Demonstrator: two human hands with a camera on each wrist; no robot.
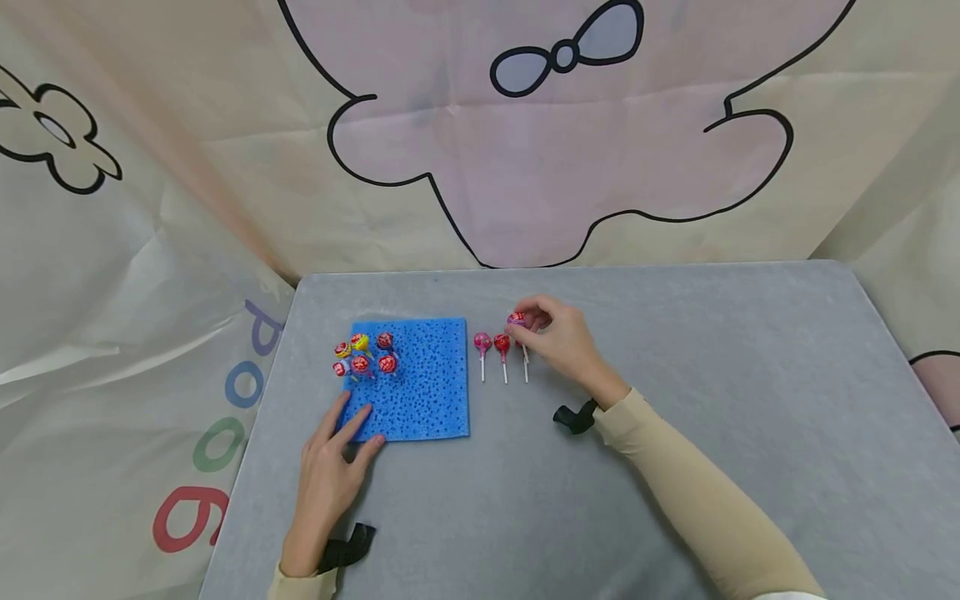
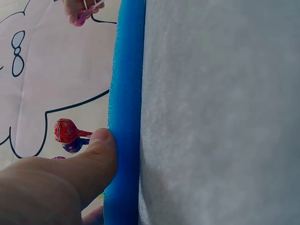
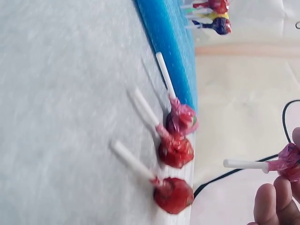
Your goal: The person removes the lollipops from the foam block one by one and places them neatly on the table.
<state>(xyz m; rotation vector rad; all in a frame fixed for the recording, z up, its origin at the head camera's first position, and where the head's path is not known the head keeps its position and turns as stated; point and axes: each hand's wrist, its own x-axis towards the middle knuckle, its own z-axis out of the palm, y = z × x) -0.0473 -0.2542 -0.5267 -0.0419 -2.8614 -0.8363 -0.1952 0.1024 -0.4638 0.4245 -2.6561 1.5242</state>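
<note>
A lollipop in a pink and red wrapper is pinched between the fingers and thumb of my right hand, above the table. In the right wrist view its white stick points left, toward the table. Below that hand lie a pink lollipop and a red lollipop; a third, a red lollipop, is partly hidden in the head view. My left hand rests spread on the near left corner of a blue foam block, thumb against its front edge. Several wrapped lollipops stand upright in the foam's left part.
A grey cloth-covered table carries everything. Behind it hangs a printed curtain with black outlines, and another printed sheet hangs on the left. Black straps circle both wrists.
</note>
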